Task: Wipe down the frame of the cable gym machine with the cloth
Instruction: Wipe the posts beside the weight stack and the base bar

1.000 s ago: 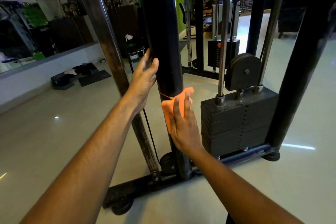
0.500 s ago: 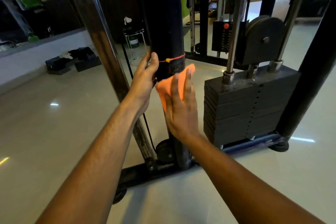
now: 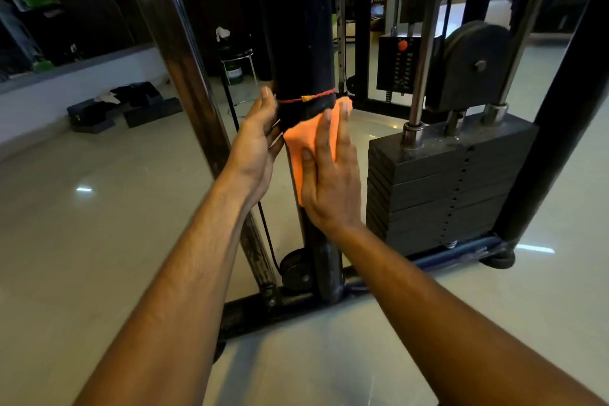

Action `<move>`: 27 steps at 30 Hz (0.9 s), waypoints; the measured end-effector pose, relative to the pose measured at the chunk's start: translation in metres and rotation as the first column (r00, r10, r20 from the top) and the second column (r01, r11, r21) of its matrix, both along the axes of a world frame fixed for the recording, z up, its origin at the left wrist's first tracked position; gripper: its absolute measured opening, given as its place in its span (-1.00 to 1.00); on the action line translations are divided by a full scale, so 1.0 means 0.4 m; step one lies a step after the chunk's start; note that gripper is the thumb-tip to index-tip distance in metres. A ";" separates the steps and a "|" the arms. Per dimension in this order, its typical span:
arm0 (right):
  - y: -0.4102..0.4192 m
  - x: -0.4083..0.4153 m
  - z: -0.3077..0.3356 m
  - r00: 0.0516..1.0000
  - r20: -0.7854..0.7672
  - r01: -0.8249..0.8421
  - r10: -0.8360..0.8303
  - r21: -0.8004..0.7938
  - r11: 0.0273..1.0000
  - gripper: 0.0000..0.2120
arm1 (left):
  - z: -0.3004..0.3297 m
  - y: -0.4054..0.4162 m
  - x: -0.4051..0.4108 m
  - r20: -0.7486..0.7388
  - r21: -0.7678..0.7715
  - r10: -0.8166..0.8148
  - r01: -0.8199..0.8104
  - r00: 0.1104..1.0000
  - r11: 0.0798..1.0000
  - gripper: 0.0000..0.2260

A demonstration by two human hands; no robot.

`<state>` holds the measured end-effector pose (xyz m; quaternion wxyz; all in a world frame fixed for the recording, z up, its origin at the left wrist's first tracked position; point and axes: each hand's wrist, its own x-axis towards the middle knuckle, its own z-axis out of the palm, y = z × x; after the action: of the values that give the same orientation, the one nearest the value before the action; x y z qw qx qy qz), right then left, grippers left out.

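Note:
A thick black upright post of the cable machine stands in the middle, with a red string tied round it. My right hand lies flat on an orange cloth and presses it against the post just below the string, fingers straight. My left hand rests on the post's left side at the same height, fingers extended along it. The lower post behind my right hand is hidden.
A rusty slanted bar runs down left of the post to the base rail. The weight stack with guide rods and a pulley sits to the right. A black upright stands far right. Step platforms lie on the floor.
The view has drawn closer and dipped. My right hand with the cloth has stayed just under the red string, and my left hand has stayed on the post's left side.

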<state>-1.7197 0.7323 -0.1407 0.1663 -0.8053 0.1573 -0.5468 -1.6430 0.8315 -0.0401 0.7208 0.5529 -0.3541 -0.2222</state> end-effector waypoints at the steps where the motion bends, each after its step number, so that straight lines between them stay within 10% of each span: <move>1: -0.009 0.006 0.019 1.000 0.028 0.006 -0.005 -0.025 1.000 -0.31 | -0.003 -0.002 0.003 0.012 0.002 -0.005 0.005 1.000 1.000 -0.68; 8: 0.030 -0.013 -0.269 0.988 -0.157 0.032 -0.010 0.138 0.990 -0.11 | -0.048 -0.029 0.027 0.152 0.053 0.041 -0.050 0.988 0.997 -0.63; 27: 0.055 0.019 -0.237 0.994 -0.086 0.085 -0.067 0.230 0.969 -0.20 | -0.240 0.011 0.062 0.008 0.211 -0.096 0.093 0.995 0.973 -0.59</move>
<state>-1.7122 0.7543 -0.2357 0.2325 -0.7942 0.2575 -0.4989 -1.6182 0.8360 -0.1360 0.6437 0.6104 -0.3611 -0.2873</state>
